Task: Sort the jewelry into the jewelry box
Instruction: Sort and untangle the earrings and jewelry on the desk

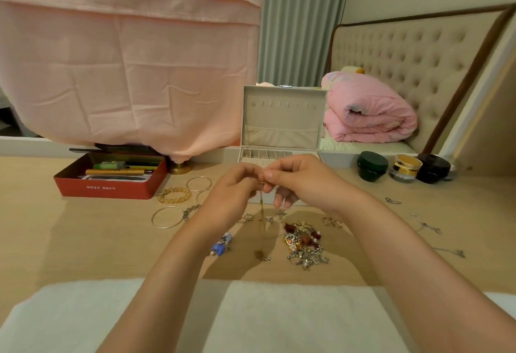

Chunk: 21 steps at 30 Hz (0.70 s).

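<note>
Fingers of left hand (231,188) and right hand (305,182) pinch gold chain (262,211) dangling between them.

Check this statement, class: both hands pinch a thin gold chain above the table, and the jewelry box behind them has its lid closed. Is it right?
No. The head view shows the jewelry box with its lid open and upright. The rest holds: the left hand and right hand pinch the thin gold chain above the table.

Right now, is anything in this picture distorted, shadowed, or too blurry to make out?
Head view: the wide-angle lens bows the headboard; the left hand and right hand cast soft shadows on the table beside the jewelry pile; the thin chain they pinch looks faint and blurred.
</note>
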Tool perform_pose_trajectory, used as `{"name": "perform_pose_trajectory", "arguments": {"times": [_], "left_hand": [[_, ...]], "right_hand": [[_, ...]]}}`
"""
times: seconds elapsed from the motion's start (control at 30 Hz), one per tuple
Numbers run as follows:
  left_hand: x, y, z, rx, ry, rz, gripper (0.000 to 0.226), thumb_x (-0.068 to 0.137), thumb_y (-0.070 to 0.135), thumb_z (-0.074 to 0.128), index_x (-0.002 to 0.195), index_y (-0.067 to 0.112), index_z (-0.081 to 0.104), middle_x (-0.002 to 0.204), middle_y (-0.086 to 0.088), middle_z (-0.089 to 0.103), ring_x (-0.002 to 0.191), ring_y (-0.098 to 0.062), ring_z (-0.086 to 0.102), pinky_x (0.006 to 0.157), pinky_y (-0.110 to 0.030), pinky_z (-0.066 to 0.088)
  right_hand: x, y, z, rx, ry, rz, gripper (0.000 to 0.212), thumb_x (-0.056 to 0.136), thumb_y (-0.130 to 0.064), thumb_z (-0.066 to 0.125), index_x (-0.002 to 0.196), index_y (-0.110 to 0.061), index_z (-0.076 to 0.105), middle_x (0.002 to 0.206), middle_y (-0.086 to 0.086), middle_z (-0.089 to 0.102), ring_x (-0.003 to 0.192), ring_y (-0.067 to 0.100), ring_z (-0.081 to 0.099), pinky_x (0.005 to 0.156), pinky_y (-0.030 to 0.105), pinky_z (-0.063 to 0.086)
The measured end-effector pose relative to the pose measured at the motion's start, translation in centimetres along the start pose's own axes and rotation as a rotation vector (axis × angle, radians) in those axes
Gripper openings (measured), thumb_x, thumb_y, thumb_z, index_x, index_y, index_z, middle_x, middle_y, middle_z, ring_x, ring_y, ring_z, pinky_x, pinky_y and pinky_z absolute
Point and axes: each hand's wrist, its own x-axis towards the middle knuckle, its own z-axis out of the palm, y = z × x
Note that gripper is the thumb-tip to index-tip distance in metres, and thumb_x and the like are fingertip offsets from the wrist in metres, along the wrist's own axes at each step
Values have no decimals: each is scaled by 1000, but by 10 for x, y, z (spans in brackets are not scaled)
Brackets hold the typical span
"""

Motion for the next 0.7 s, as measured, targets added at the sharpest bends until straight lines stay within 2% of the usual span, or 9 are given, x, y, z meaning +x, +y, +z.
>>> {"name": "perform_pose_trajectory", "arguments": {"times": [0.03, 0.1, 0.2, 0.37, 0.5, 0.63, 0.7], "left_hand": [[4, 3, 6, -171, -88, -39, 32, 83, 25, 56, 111, 11, 65, 98, -9, 72, 91, -24, 68, 93, -41, 55], [10, 7, 14, -313, -248, -92, 31, 96, 24, 53, 118, 5, 61, 95, -15, 70, 81, -28, 68, 90, -41, 56], [16, 5, 20, -193, -345, -105, 28, 104, 23, 46, 110, 5, 67, 78, -7, 64, 64, -22, 57, 86, -45, 53], [31, 14, 41, -38, -362, -87, 25, 102, 23, 52, 97, 10, 73, 69, -1, 55, 69, -23, 50, 85, -41, 56], [43, 31, 72, 47, -421, -84, 24, 103, 23, 53, 99, 11, 73, 68, 1, 53, 60, -16, 47, 78, -33, 57], [55, 47, 106, 104, -474, -74, 20, 101, 19, 55, 103, 8, 72, 65, 4, 57, 52, -11, 49, 81, -36, 57], [64, 54, 124, 137, -466, -57, 20, 101, 20, 57, 103, 9, 73, 66, 4, 59, 52, -11, 51, 77, -34, 57]], "right_hand": [[-2, -2, -5, -14, 31, 0, 17, 100, -15, 60, 106, -3, 71, 81, 6, 71, 57, 15, 63, 55, 26, 50], [-8, -3, -17, -37, 96, 2, 16, 100, -15, 60, 104, -5, 72, 83, 6, 73, 56, 13, 63, 52, 24, 48], [-19, -1, -40, -28, 205, 37, 15, 99, -18, 62, 100, -9, 73, 86, 3, 75, 57, 14, 63, 51, 23, 47], [-42, 11, -83, 62, 393, 105, 14, 99, -17, 62, 96, -8, 72, 93, 4, 76, 58, 17, 68, 52, 29, 53], [-58, 27, -116, 326, 479, 164, 15, 102, -16, 57, 103, -5, 67, 98, 8, 77, 68, 24, 72, 55, 32, 59], [-70, 45, -144, 638, 454, 209, 14, 105, -14, 50, 97, -8, 60, 88, 10, 77, 64, 22, 73, 60, 34, 61], [-74, 57, -159, 708, 463, 234, 13, 105, -14, 47, 100, -8, 58, 86, 13, 77, 63, 23, 73, 58, 34, 62]]}}
